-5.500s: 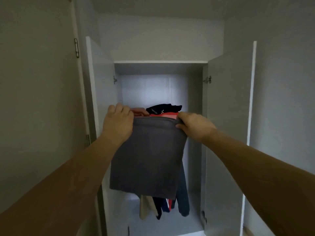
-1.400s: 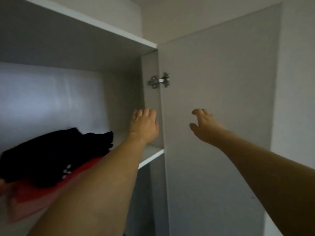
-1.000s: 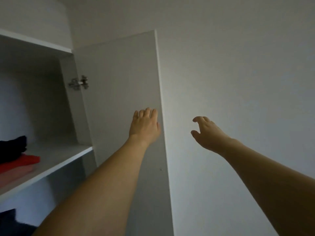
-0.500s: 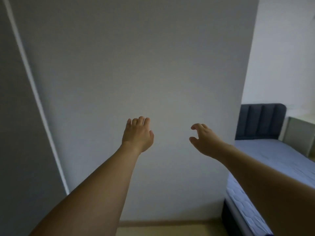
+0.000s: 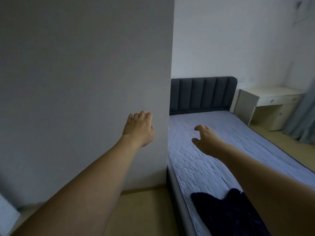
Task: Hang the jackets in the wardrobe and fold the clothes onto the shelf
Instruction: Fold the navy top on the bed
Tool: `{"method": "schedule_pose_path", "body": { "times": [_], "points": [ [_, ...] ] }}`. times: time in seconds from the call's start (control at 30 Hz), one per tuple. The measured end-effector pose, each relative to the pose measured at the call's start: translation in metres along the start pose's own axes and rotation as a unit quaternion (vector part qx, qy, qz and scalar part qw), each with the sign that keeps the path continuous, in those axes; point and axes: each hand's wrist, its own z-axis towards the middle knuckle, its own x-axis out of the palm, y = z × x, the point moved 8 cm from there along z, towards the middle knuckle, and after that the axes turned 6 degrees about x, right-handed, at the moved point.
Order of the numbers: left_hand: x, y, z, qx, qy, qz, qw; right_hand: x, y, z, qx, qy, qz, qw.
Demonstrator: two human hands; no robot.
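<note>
Between garments: our left hand (image 5: 139, 129) and right hand (image 5: 207, 139) both loose, empty. Next we reach down for dark garment (image 5: 226, 213) on bed (image 5: 238, 138).

Bed (image 5: 230, 150): right of the wall (image 5: 85, 82), headboard (image 5: 202, 95) at its far end. Garment (image 5: 226, 213) on its near end. Desk (image 5: 269, 103) right of headboard.

Grey wall (image 5: 81, 74), quilted bed (image 5: 213, 150), dark headboard (image 5: 201, 94), cream desk (image 5: 271, 103)
</note>
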Motion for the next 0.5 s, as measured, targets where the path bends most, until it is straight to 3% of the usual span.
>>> {"method": "schedule_pose_path", "body": {
  "times": [0.13, 0.3, 0.5],
  "points": [
    [0.053, -0.052, 0.033, -0.027, 0.032, -0.043, 0.998, -0.006, -0.086, 0.028, 0.017, 0.013, 0.008, 1.0],
    [0.151, -0.131, 0.058, -0.09, 0.141, -0.092, 0.982, 0.002, -0.22, 0.054, 0.047, 0.069, -0.015, 0.996],
    [0.254, -0.271, 0.109, -0.068, 0.207, -0.076, 0.973, 0.016, -0.404, 0.124, 0.1, 0.117, -0.038, 0.987]
  ]
}}
